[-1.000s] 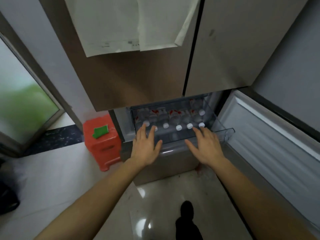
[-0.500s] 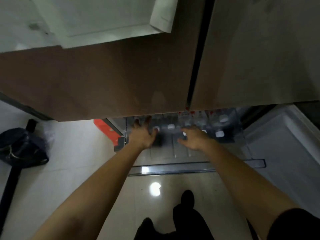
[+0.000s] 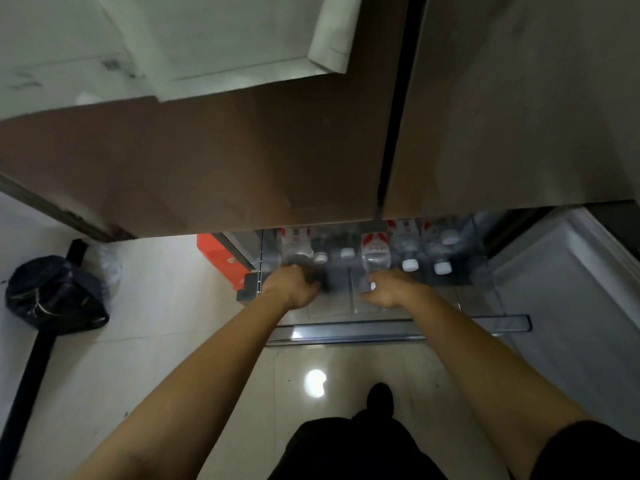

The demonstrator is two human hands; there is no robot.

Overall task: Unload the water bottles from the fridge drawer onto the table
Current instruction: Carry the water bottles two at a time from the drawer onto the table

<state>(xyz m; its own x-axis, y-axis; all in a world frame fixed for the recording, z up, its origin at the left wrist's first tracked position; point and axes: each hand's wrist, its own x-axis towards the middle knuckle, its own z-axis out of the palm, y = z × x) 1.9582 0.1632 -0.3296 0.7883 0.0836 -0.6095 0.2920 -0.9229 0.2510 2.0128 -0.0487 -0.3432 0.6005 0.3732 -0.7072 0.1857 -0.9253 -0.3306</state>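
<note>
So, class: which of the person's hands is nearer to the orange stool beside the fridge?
Left. The left hand reaches into the drawer just right of the orange stool; the right hand lies farther right, across the drawer.

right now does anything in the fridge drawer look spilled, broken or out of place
Nothing stands out. The water bottles lie in a row in the fridge drawer, caps on, with no spill visible. The picture is blurred around both hands, so small damage could be missed.
</note>
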